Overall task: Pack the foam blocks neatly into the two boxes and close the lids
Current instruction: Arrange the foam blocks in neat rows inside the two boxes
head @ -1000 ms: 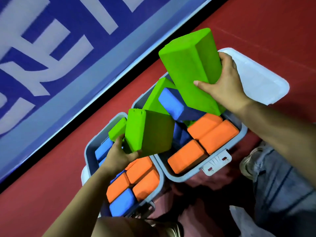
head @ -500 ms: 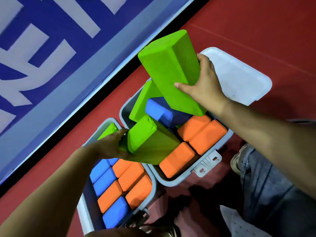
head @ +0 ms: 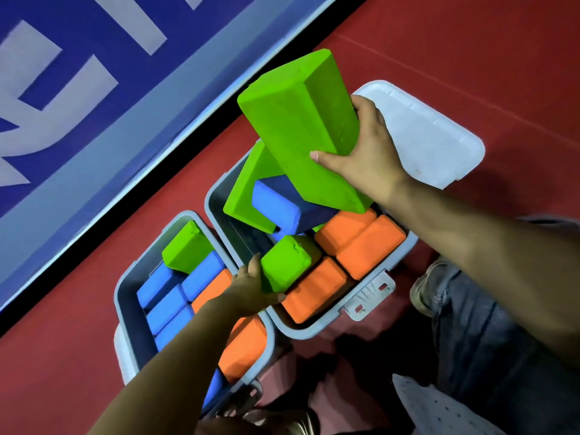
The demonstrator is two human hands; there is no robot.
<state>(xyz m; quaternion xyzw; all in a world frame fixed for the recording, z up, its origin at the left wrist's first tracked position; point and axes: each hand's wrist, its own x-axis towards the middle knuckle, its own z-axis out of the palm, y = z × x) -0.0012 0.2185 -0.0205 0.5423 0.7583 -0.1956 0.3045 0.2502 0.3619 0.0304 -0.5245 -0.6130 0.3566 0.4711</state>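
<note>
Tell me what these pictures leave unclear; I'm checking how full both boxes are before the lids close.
All in the head view:
- Left box: its near orange blocks lie partly under the left hand and forearm, so no count.
- Right box: the big green block in the right hand covers its far half.
- Left box's lid: only a sliver shows.
- Layers below the top blocks: hidden in both boxes.

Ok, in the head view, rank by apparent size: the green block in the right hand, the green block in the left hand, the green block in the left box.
1. Green block in right hand, nearest the camera.
2-3. Green block in left hand and green block in left box: alike, both partly hidden.
</note>
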